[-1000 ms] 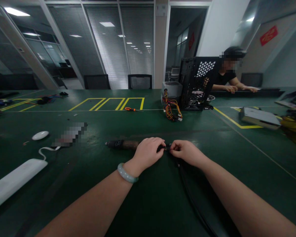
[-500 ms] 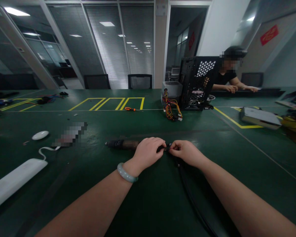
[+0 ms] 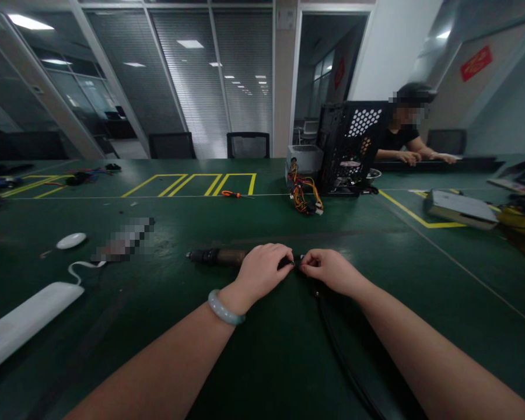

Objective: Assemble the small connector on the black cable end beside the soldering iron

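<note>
A dark cylindrical tool with a brown middle (image 3: 231,257) lies on the green table, its metal tip pointing left. My left hand (image 3: 265,270), with a pale green bangle (image 3: 224,309) at the wrist, is closed on the tool's right end. My right hand (image 3: 329,270) pinches a small black connector just right of it, and the fingertips of both hands nearly meet. From there a black cable (image 3: 342,356) runs down toward the table's near edge. My fingers partly hide the joint between tool and connector.
An orange screwdriver (image 3: 231,193) lies beyond my hands. Behind stand a power supply (image 3: 304,160) with coloured wires and a black computer case (image 3: 354,146). A person (image 3: 400,137) sits at the back right. On the left are a white power strip (image 3: 30,321) and a white mouse (image 3: 71,240).
</note>
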Available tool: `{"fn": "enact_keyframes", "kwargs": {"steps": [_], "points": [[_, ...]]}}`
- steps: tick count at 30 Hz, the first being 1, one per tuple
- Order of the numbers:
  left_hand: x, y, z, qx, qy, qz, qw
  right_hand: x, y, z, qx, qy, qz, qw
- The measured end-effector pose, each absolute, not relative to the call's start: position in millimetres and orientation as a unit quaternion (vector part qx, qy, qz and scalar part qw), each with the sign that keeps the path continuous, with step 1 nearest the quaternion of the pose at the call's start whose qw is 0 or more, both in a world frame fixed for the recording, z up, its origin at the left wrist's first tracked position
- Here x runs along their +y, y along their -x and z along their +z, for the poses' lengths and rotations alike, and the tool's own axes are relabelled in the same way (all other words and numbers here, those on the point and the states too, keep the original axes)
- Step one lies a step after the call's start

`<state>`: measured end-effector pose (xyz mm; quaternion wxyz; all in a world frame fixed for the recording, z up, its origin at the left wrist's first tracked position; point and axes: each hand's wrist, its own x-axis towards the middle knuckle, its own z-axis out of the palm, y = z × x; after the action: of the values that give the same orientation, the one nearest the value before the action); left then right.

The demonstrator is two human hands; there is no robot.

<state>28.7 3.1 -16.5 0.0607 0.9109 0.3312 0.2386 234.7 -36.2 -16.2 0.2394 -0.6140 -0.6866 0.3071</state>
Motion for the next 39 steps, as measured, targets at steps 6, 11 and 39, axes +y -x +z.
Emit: {"fn": "enact_keyframes", "kwargs": {"steps": [6,11,39], "points": [[0.9,-28.1,-14.3,0.311,-0.918,0.239,0.056,-36.2,-234.8,-16.8,-0.691,0.614,0.299,0.235],[-0.3,-28.7,-14.8,0.323,-0.912,0.245,0.056,-37.0,-234.7,-15.0,-0.691,0.612,0.305,0.234],[1.6,-29.0,-15.7,0.310,-0.915,0.253,0.047,-36.8,-233.7,-15.8,-0.688,0.609,0.316,0.237]]}}
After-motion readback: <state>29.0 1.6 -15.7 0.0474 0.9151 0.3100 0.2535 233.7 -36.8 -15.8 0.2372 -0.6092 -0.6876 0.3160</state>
